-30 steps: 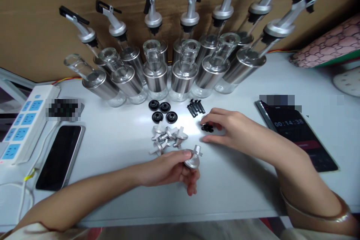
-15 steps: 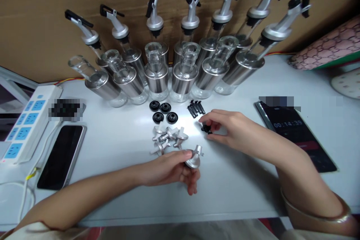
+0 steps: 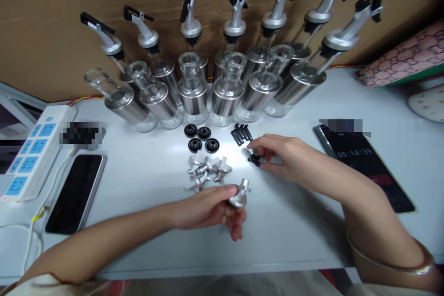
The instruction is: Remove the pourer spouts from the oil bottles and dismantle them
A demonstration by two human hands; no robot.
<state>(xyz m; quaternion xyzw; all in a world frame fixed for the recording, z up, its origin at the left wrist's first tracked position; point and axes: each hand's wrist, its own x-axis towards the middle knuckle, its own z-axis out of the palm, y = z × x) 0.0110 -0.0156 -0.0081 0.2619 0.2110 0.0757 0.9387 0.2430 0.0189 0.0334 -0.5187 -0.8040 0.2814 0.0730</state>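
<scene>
My left hand is closed round a silver metal pourer spout, held just above the white table. My right hand hovers over a small heap of tiny black parts, thumb and forefinger curled close together at the heap; I cannot make out whether a piece is between them. A pile of silver spouts lies left of the heap. Behind it are several round black gaskets and a bunch of black levers.
Two rows of glass and steel oil bottles stand at the back, the rear ones capped with pourers. A phone with a running timer lies right, a dark phone and power strip left. A patterned cushion sits far right.
My right hand's fingers lifted a little from the black parts, then came down on the heap again. The left hand has kept still with the spout.
</scene>
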